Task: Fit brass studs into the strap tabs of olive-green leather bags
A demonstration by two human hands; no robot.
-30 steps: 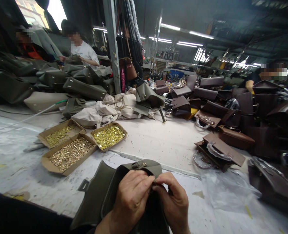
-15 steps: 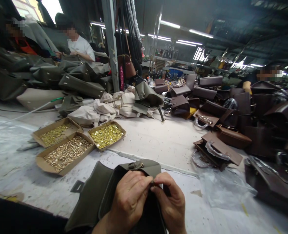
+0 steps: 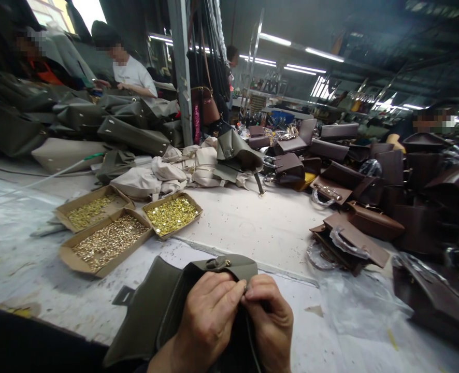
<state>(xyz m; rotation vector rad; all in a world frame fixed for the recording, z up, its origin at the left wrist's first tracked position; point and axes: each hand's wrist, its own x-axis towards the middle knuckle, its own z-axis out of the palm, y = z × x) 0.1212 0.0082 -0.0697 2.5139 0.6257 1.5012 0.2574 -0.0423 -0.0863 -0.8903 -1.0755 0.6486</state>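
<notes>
Reference: the olive bag (image 3: 147, 305) is the clock centre, with 12 pointing away from the wearer. The bag lies open on the desk (image 3: 248, 223), its flap turned out to 9 o'clock and a metal fitting (image 3: 226, 262) at its far rim.

Change: over the last second, the right hand (image 3: 270, 316) draws its index finger in more tightly, while bag and left hand (image 3: 210, 311) hold nearly the same position. This suggests a firmer pinch at the same spot; the work remains at the opening's edge.

Fingers: the left thumb and index finger grip the bag's edge; the right thumb and index finger pinch together at that edge, fingertips nearly touching the left ones (whether a small part sits between them cannot be told).

Clearance: bare desk extends from 12 to 1 o'clock, strewn with tiny specks. The front tray (image 3: 126, 255) and right tray (image 3: 181, 228), both filled with small metal parts, stand at 10 to 11 o'clock, apart from the bag. Clear plastic (image 3: 363, 305) lies at 3 o'clock. Brown bags (image 3: 356, 238) bound the room at 2 o'clock. The desk's near edge runs at 8 o'clock.
</notes>
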